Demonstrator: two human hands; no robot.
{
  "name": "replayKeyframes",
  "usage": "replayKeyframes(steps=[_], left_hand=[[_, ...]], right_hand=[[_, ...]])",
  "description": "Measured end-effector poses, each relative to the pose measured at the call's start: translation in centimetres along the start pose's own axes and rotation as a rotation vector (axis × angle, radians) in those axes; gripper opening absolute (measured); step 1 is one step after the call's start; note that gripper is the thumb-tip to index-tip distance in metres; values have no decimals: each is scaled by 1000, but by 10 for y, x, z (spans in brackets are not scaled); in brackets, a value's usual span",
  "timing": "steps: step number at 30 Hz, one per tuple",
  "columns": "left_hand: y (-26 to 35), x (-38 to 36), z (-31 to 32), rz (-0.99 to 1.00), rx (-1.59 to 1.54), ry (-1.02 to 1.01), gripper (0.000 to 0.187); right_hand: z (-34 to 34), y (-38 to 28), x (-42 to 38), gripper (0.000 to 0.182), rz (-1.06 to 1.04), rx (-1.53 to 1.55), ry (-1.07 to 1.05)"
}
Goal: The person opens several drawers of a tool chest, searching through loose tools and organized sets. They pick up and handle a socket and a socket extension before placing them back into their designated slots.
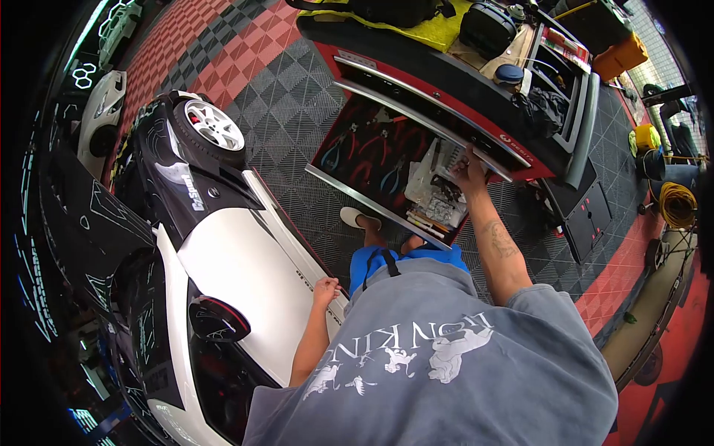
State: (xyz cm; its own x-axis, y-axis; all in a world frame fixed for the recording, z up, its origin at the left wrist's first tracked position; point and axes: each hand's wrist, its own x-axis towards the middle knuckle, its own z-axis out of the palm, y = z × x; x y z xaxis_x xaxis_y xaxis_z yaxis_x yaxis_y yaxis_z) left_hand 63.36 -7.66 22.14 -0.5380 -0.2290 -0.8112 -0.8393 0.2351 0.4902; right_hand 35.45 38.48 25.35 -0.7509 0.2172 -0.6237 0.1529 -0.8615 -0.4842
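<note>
An open drawer (357, 195) of a red and black tool chest (476, 111) holds pliers with red or blue handles on its left side. Plastic bags of small parts (442, 201) lie on its right side. My right hand (468, 172) reaches over the drawer's right part, at the bags; its fingers are bent and what they hold, if anything, is too small to make out. Low beside the white car door (245, 275), my left hand (326, 290) has its fingers curled, with nothing distinguishable in them.
The white and black car (190, 171) takes up the left side, its mirror (219, 320) sticking out. A yellow cloth (416, 30) and a blue-lidded container (509, 74) lie on the chest. A black cabinet (584, 215) and a coiled yellow hose (677, 204) are at the right.
</note>
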Motion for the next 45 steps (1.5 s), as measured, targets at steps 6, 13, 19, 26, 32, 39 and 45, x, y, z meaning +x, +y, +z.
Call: replayKeyframes(steps=[6,13,19,26,32,39,45], left_hand=[[23,13,9,182,99,-69,23],[46,18,8,207,108,-53,23],[17,19,5,178,107,-44,21],[8,4,-12,201,123,-23,25],[-16,-7,-30,221,138,-29,21],[-30,-46,-35,152,204,-64,23],[-29,-34,-32,182,245,-127,23]], right_hand=[[8,-25,24,17,-52,-12,-6],[-2,-26,23,16,-70,-151,-57],[-14,-31,38,17,-52,108,-49],[-36,-23,30,27,-92,-239,47],[-42,8,91,19,-26,193,118],[-26,31,82,25,-94,154,187],[-28,49,35,31,-58,33,208]])
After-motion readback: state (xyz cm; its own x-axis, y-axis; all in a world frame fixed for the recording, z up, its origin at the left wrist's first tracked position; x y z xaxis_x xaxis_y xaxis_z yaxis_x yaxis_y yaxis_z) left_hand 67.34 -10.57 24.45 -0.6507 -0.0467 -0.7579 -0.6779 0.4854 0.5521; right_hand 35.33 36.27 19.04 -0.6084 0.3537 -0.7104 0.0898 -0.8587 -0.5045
